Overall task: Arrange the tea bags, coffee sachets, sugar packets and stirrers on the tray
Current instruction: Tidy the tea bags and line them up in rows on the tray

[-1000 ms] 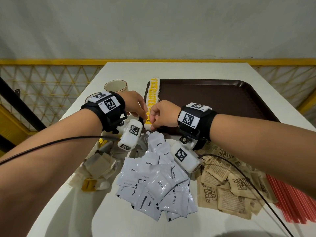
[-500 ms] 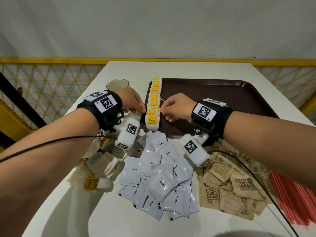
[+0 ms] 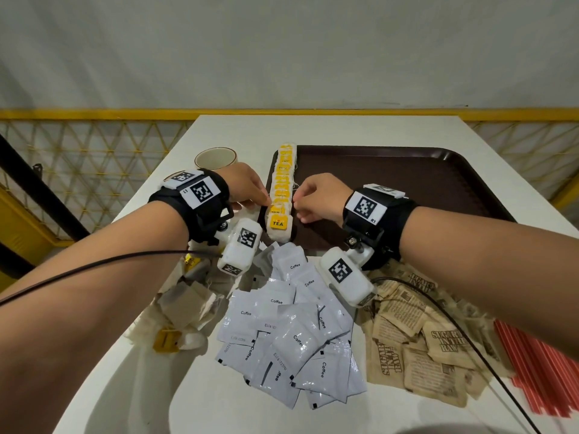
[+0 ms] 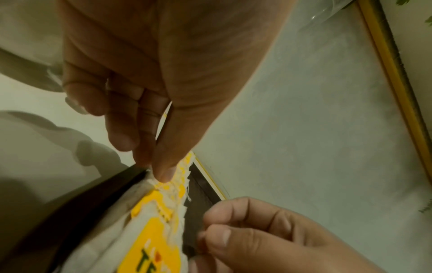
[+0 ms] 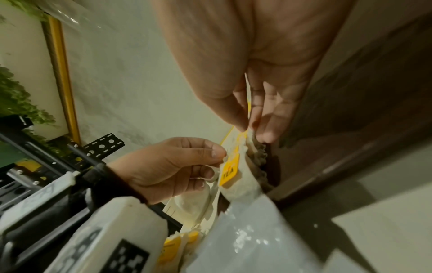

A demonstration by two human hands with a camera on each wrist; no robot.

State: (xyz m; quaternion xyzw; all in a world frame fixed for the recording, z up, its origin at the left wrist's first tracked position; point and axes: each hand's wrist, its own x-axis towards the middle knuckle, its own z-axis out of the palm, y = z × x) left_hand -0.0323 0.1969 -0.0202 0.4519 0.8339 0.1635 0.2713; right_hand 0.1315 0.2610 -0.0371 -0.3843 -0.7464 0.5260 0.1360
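Note:
A row of tea bags (image 3: 281, 195) with yellow tags lies along the left edge of the dark brown tray (image 3: 423, 183). My left hand (image 3: 266, 202) pinches the row's left side between thumb and fingertips (image 4: 163, 173). From the other side, my right hand (image 3: 297, 205) pinches its edge, thumb against fingers (image 5: 266, 129). White coffee sachets (image 3: 294, 333) are heaped in front of the tray, with brown sugar packets (image 3: 423, 343) to their right and red stirrers (image 3: 539, 368) at the far right. Loose tea bags (image 3: 181, 308) lie at the left.
A beige cup (image 3: 216, 158) stands on the white table (image 3: 313, 130) left of the tray. A yellow mesh railing (image 3: 94, 151) runs beyond the table's left and far edges. Black cables trail from both wrists.
My right hand has moved right off the near end of the row, uncovering the front tea bag's TEA tag. Both hands now hold the row's two sides a little further back.

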